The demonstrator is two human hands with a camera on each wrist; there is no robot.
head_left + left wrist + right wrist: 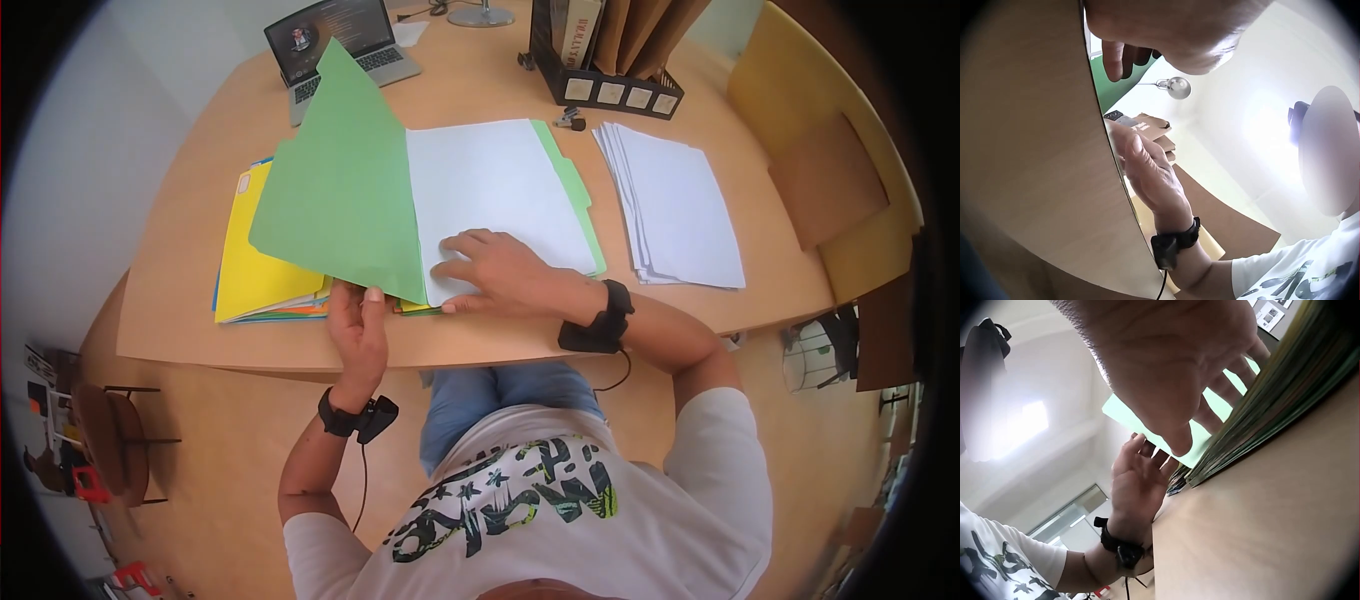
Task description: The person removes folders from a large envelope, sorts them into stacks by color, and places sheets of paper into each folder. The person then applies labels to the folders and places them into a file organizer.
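A green folder (pixel 340 190) lies open on the desk, its left cover raised at a slant and white sheets (pixel 490 190) on its right side. The left hand (pixel 360 330) pinches the cover's lower edge, thumb in front, fingers partly hidden. With fingers spread, the right hand (pixel 500 275) rests on the lower left of the white sheets, near the fold. In the right wrist view, the right hand (pixel 1172 369) is over a thick stack of folders (pixel 1272 394). Yellow folders (pixel 245 270) lie under the raised cover at the left.
A loose pile of white paper (pixel 680 205) lies to the right. At the back stand a laptop (pixel 340 50), a lamp base (pixel 480 16) and a black file holder (pixel 620 95). A small dark object (pixel 570 120) lies before the holder. A yellow chair (pixel 850 150) is at the right.
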